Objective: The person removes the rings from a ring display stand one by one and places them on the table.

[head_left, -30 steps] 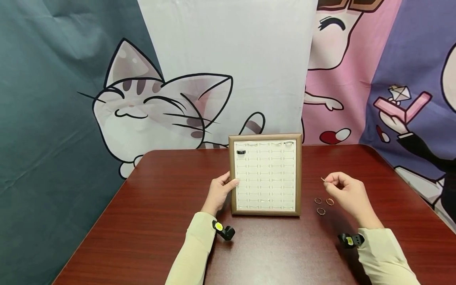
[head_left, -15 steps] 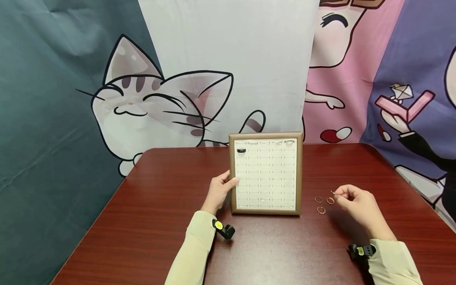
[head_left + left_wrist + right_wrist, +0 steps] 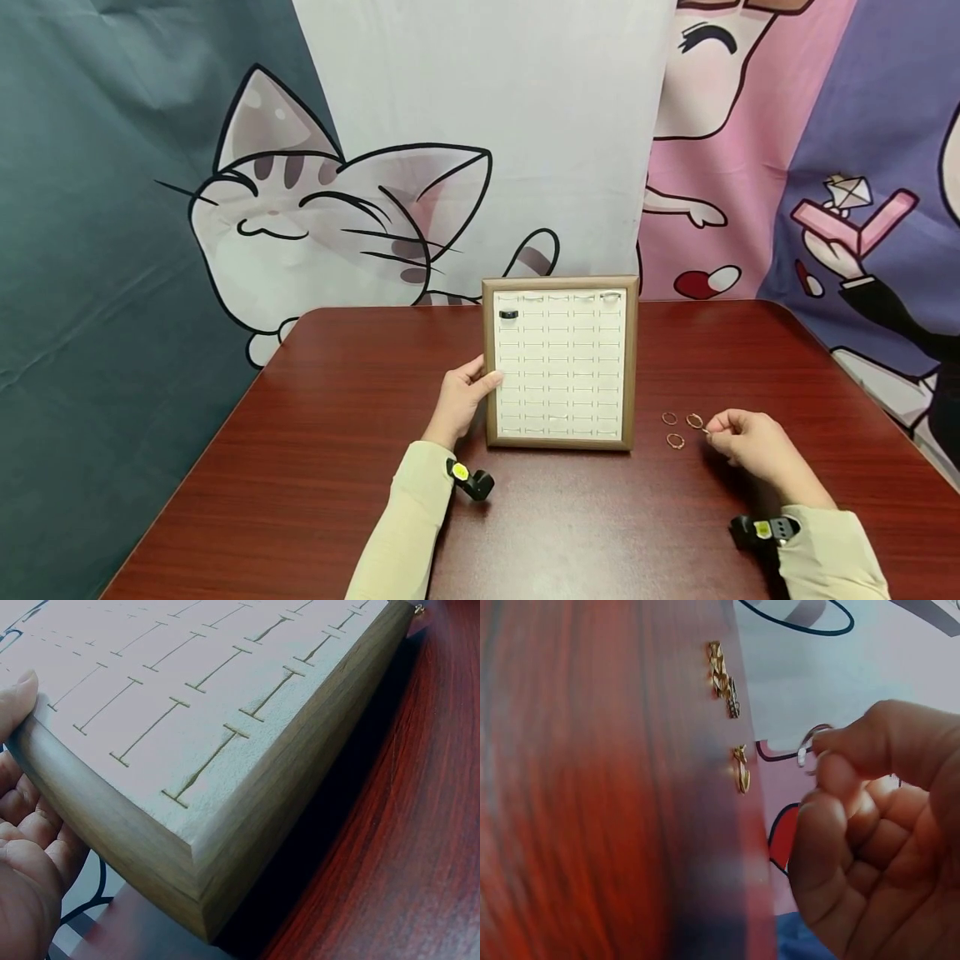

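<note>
My left hand [image 3: 459, 402] grips the left edge of a wood-framed ring display board [image 3: 559, 367], thumb on the front and the other fingers behind. White slotted padding fills the frame; a black ring [image 3: 508, 314] sits in its second row at the left, and a thin ring [image 3: 610, 296] at the top right. To the right, my right hand [image 3: 753, 446] pinches a small ring [image 3: 805, 756] between thumb and forefinger, close over the table. Just left of these fingertips lie three gold-coloured rings: one nearest [image 3: 694, 421], one farther left [image 3: 669, 418], one in front [image 3: 675, 441].
The board stands nearly upright on a dark red wooden table [image 3: 337, 433]. Behind the table's far edge hangs a cloth backdrop [image 3: 480, 100] printed with cartoon figures. Each wrist wears a black camera, the left camera [image 3: 472, 482] near the board's lower corner.
My right hand has moved right and then lower toward the table, still pinching its ring beside the three loose ones. The left hand keeps its hold on the board.
</note>
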